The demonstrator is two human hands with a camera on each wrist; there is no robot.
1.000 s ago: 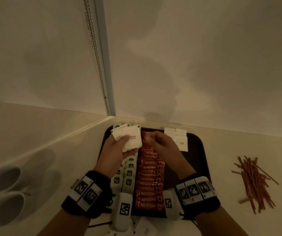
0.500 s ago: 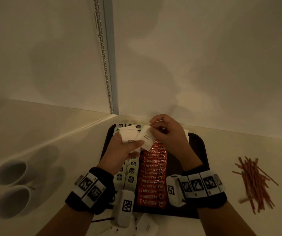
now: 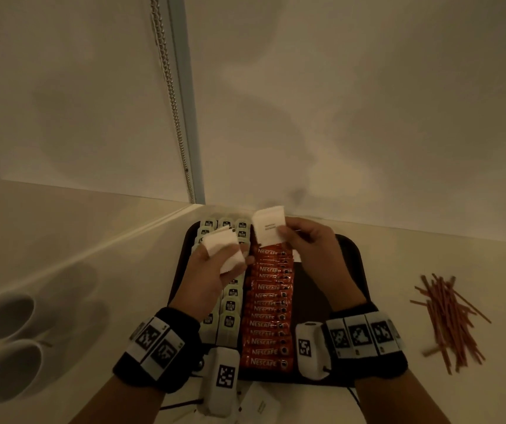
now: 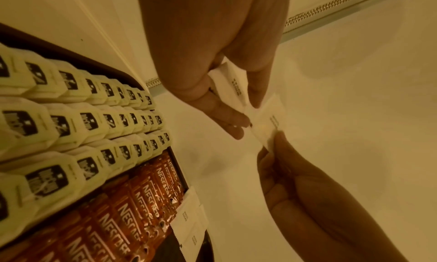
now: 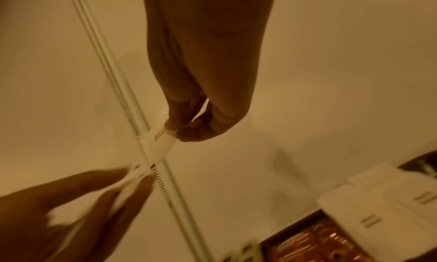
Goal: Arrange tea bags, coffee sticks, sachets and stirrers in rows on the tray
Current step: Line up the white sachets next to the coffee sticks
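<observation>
The left hand covers the middle of the tea bag rows in the head view, and the right hand hides most of the sachets on the tray near its far edge. Print on the single sachet pinched by the right hand is too small to read. In the right wrist view the left hand and its sachet stack are blurred, and the coffee sticks are cut off by the lower picture edge. Two cups at the surface's left edge lie in deep shadow.
</observation>
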